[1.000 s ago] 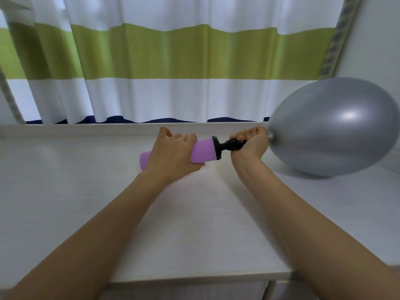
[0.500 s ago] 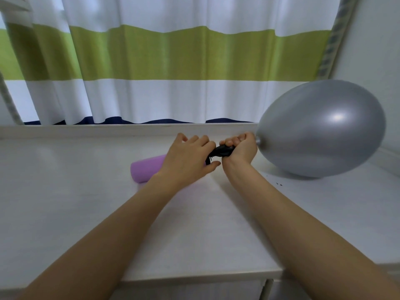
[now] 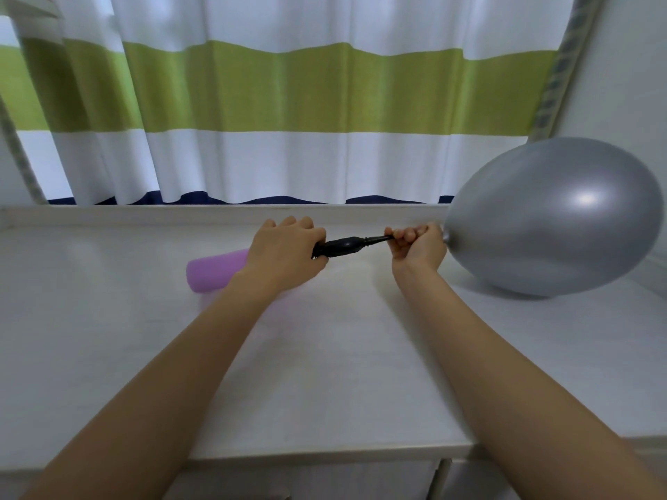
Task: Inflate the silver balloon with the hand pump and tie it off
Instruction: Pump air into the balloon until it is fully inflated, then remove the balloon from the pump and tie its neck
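We looked down at our two bare arms reaching out over a white table (image 3: 108,355), with a curtain (image 3: 288,102) striped in white, green and a thin dark band hanging behind its raised back edge. Furthest left lay the lilac barrel of the hand pump (image 3: 216,270), its rounded end pointing left and its body held nearly level just above the table top; whether it touched the surface we could not tell. Our left hand (image 3: 285,252) was wrapped shut around the right part of that barrel, knuckles up, fingers curled over the far side, covering the place where the lilac tube met the black part. From under that hand the black nozzle (image 3: 348,245) stuck out to the right, thick at first and then narrowing to a thin tip. Our right hand (image 3: 418,243) was closed in a fist over that tip, fingers folded tight, pinching the neck of the balloon onto it; the neck itself was hidden inside the fist. Directly against the right side of that fist sat the silver balloon (image 3: 556,218), well filled, egg-shaped, with a bright highlight on its upper right, its underside resting on or just above the table near the right wall (image 3: 631,66), where it cast a soft shadow.
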